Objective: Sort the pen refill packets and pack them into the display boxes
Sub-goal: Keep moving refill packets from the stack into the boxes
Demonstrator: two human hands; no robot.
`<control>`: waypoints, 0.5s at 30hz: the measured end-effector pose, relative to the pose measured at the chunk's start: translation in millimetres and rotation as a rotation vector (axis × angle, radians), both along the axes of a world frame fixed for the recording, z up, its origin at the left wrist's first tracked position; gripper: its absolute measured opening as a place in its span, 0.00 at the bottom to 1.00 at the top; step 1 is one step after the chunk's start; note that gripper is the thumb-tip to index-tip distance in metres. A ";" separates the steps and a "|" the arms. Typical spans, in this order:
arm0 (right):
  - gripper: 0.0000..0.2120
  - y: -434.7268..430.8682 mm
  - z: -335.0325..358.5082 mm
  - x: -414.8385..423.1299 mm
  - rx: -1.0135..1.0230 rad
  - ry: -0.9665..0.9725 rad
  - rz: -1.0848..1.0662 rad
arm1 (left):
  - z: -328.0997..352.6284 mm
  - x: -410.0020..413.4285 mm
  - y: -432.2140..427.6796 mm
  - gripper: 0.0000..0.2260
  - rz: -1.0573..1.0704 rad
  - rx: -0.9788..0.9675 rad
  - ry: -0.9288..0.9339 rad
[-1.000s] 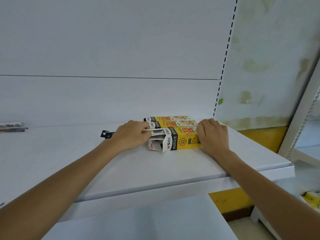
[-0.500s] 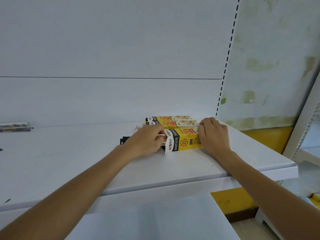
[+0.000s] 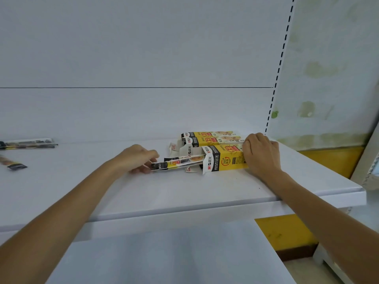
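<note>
White shelf [image 3: 184, 193], smooth, flat. Three display boxes [image 3: 211, 138], yellow-and-black cardboard oblongs lying side by side; nearest box [image 3: 227, 162] open-flapped at its left end, right hand [image 3: 261, 154] curled over its right end. Slim glossy refill packet [image 3: 178, 162], partly inside that opening, pinched by left hand [image 3: 137, 158].

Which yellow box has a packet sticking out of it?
The front box, nearest the shelf edge: a packet held by the left hand pokes from its left end. The rear boxes show none.

A shop: white metal shelf [image 3: 184, 191], back panel [image 3: 143, 48] with slotted upright [image 3: 279, 66], and printed yellow display boxes [image 3: 227, 160] of stationery.
</note>
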State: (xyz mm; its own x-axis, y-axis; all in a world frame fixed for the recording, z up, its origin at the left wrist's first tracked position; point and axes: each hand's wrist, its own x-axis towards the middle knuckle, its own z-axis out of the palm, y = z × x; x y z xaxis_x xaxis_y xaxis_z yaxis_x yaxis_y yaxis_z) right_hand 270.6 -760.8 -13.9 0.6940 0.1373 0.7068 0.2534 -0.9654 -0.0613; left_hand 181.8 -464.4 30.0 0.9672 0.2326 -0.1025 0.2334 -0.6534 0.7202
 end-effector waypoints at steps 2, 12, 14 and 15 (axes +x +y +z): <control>0.28 0.7 0.1 -1.3 0.011 0.002 0.001 | 0.8 3.1 -11.3 0.07 -0.095 0.008 -0.039; 0.27 1.5 0.0 -1.8 0.012 0.003 -0.008 | -12.8 37.6 -77.7 0.09 -0.137 -0.369 -0.245; 0.26 0.8 -1.5 -1.2 0.000 -0.012 -0.012 | -15.9 31.4 -73.6 0.06 -0.106 -0.228 -0.360; 0.25 0.5 -2.0 -0.9 0.005 -0.016 -0.015 | -17.3 27.7 -72.5 0.05 -0.131 -0.171 -0.398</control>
State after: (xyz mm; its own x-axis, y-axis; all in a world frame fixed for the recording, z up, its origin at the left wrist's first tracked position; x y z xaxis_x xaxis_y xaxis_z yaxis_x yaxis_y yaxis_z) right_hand 269.7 -760.3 -16.0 0.6843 0.1233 0.7187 0.2399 -0.9688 -0.0622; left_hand 209.5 -536.9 12.6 0.9591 0.1180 0.2572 -0.1601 -0.5231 0.8371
